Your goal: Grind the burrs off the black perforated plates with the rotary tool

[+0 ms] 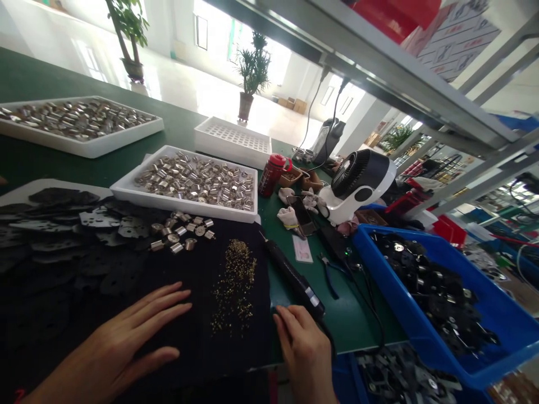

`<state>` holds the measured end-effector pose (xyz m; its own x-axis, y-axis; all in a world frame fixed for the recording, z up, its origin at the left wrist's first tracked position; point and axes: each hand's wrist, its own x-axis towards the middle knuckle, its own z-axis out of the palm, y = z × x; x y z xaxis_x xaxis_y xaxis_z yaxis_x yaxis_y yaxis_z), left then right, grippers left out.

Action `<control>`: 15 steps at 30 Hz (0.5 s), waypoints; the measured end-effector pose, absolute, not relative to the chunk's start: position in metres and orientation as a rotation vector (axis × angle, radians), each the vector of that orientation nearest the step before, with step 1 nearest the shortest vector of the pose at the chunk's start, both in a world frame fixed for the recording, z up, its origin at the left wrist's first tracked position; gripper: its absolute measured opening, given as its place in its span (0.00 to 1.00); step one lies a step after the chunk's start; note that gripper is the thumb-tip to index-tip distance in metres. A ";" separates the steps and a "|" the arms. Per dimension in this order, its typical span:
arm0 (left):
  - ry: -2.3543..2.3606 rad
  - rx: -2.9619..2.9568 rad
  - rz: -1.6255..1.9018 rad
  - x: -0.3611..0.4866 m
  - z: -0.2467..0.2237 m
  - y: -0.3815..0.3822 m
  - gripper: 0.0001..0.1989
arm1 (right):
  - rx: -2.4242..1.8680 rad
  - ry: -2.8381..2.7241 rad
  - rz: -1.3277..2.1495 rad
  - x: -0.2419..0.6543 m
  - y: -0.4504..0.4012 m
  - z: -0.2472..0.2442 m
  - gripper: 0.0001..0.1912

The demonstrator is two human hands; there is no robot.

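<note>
Right hand (306, 342) sits beside the dark cloth edge (265, 303).

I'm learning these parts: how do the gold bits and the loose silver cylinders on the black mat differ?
The gold bits are tiny; the silver cylinders are far larger. The gold bits scatter in a long strip; the silver cylinders sit in a compact cluster. Both lie loose on the black mat.

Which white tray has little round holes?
The back tray, left of the red bottle. Rows of holes show in it; the middle tray and far left tray hold metal pieces, and dark plates lie over the nearest tray.
</note>
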<state>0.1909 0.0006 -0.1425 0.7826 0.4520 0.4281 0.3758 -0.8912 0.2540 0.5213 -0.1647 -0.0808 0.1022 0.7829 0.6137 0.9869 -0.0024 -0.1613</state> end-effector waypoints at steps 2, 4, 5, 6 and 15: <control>0.659 2.803 0.755 0.193 -0.138 0.000 0.27 | -1.827 -1.746 -0.420 0.520 -0.159 -0.082 0.15; 0.657 2.793 0.777 0.197 -0.131 -0.001 0.27 | -1.820 -1.766 -0.371 0.520 -0.156 -0.082 0.16; 0.651 2.791 0.788 0.199 -0.126 -0.002 0.27 | -1.816 -1.778 -0.351 0.520 -0.156 -0.081 0.16; 0.645 2.788 0.802 0.201 -0.121 -0.002 0.26 | -1.810 -1.791 -0.336 0.521 -0.156 -0.080 0.16; 0.627 2.778 0.891 0.209 -0.105 -0.003 0.24 | -1.828 -1.869 -0.236 0.529 -0.156 -0.074 0.15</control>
